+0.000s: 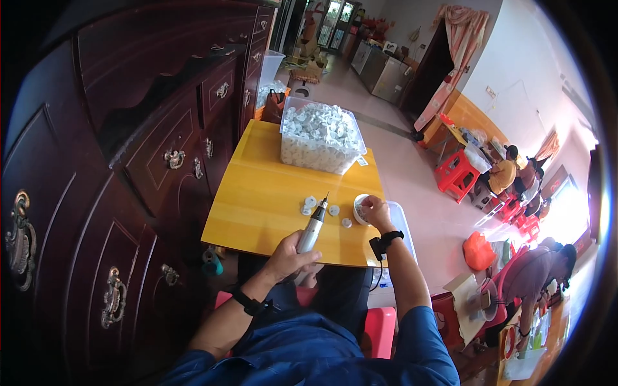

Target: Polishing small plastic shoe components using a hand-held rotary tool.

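Power screwdriver (311, 235) at the yellow table's (248, 193) six o'clock, gripped in left hand (290, 258), tip toward one o'clock, near round white parts (334, 210). Right hand (377, 213) at three o'clock, fingers in white bowl (356, 206); can't tell if pinching anything. Heaped clear tub (315, 156), twelve o'clock.

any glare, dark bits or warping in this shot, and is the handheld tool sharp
Head view: glare burns out the bright white opening at far right; the dark reddish-brown wooden cabinet at left is dim and curves toward the rim; the silver-and-black pen-shaped tool in the left hand looks fairly sharp.
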{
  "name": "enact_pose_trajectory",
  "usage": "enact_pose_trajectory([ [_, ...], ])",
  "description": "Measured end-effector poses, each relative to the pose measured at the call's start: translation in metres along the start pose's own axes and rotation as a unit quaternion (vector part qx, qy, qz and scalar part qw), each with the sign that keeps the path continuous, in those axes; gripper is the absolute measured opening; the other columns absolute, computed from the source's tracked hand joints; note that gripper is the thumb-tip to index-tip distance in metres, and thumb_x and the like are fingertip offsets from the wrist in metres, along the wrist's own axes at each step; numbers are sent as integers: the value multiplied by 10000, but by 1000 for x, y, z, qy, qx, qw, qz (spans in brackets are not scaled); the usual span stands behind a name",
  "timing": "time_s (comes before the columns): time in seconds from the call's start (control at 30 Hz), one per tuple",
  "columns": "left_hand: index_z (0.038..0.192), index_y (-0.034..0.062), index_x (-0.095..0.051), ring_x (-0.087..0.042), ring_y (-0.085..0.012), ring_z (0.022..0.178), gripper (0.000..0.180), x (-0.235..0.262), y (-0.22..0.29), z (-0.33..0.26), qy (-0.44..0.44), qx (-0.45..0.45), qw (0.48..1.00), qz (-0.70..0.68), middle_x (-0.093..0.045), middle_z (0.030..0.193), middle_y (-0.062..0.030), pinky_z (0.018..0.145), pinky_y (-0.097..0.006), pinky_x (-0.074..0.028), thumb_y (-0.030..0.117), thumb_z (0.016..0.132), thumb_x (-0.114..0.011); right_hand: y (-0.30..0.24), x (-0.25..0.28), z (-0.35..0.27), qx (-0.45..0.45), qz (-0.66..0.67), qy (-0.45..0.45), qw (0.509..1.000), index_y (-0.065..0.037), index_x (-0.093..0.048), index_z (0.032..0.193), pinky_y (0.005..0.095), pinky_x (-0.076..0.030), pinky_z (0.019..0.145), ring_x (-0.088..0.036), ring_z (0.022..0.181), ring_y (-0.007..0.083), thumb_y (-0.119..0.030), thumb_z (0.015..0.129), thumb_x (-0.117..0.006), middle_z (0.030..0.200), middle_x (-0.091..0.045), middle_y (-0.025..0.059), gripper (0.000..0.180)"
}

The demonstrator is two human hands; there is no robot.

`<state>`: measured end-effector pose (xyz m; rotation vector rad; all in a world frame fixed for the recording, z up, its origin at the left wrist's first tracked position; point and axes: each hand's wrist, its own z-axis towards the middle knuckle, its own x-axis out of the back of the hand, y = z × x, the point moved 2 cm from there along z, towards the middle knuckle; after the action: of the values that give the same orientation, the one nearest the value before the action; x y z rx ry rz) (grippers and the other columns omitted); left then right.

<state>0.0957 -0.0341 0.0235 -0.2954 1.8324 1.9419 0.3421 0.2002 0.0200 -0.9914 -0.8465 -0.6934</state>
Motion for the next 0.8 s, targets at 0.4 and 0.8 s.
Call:
enact_pose_trajectory([
  [0.4,1120,11,-545,-533,-61,549,351,1,0,5,15,-7,998,53,-543,763,14,494,-215,-433,121,841,-729,0,0,5,8,-1,-22,1000,-71,-708,888,416,-546,733,-694,811,322,-169,778,-697,865,-713,150,148],
  [0.8,1145,6,-543,-532,-62,561,375,1,1,4,12,2,999,51,-549,782,11,506,-213,-437,131,845,-729,-9,2,4,10,-29,-26,999,-75,-707,884,428,-544,726,-688,806,337,-186,799,-695,857,-708,158,140],
])
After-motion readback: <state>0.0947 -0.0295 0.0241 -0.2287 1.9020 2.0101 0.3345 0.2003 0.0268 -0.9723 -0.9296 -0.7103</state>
